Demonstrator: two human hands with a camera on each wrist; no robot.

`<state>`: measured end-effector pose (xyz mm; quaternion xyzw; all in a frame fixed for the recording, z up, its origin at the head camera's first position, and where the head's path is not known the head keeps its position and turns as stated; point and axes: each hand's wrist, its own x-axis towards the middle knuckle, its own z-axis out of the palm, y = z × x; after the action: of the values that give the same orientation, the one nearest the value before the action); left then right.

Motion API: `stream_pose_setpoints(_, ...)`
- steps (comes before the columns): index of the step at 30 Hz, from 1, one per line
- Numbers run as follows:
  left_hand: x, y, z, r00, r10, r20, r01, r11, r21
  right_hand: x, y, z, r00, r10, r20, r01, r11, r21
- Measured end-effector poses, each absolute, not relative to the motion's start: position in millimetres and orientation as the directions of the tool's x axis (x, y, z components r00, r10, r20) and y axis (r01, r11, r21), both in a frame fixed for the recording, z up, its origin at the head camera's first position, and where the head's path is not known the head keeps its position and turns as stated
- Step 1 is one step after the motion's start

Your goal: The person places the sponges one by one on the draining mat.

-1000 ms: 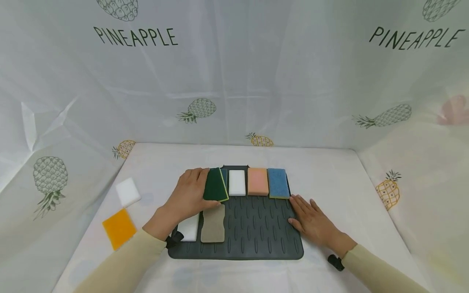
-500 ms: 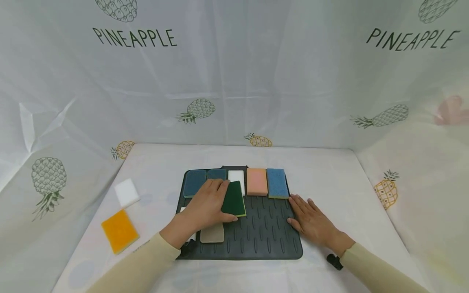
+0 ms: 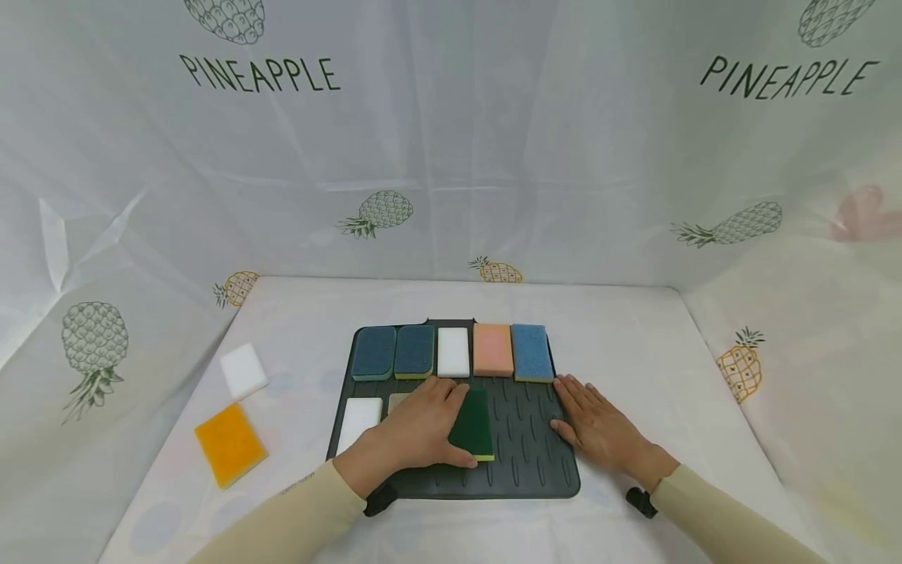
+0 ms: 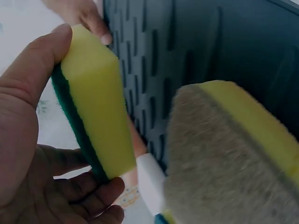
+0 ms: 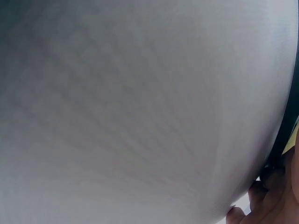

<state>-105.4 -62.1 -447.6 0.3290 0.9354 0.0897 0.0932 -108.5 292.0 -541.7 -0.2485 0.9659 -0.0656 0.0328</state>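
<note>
My left hand (image 3: pixel 419 429) grips a green-and-yellow scouring sponge (image 3: pixel 474 425) over the front half of a black ribbed mat (image 3: pixel 527 446). In the left wrist view, the thumb and fingers hold the sponge by opposite ends, its yellow foam (image 4: pixel 100 102) facing the mat. Beside it lies a beige-topped sponge (image 4: pixel 210 149), mostly hidden by the hand in the head view. Left of that sits a white sponge (image 3: pixel 359 419). My right hand (image 3: pixel 602 431) rests at the mat's right edge, fingers extended; only some of its fingers (image 5: pixel 271 198) show in the right wrist view.
Along the mat's back edge stand two dark blue sponges (image 3: pixel 374 352), a white one (image 3: pixel 453 352), a pink one (image 3: pixel 492 350) and a light blue one (image 3: pixel 532 352). An orange sponge (image 3: pixel 231 445) and a white block (image 3: pixel 243 370) lie on the table at left.
My left hand has carried the green sponge from the mat's back left toward the front and right, to a spot right of the beige sponge. My right hand stays at the mat's edge.
</note>
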Motion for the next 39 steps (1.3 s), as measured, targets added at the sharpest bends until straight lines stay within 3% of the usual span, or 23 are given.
stream_pose_setpoints(17,-107,-78,-491,-0.752,0.653,-0.095,0.634,0.755,0.167,-107,290,-544,-0.878,-0.478,-0.011,-0.47,0.868,-0.159)
stream_pose_setpoints(39,-105,-83,-495,-0.778,0.629,0.006,0.624,0.77,0.13,-107,291,-540,-0.88,-0.474,-0.009,-0.465,0.867,-0.181)
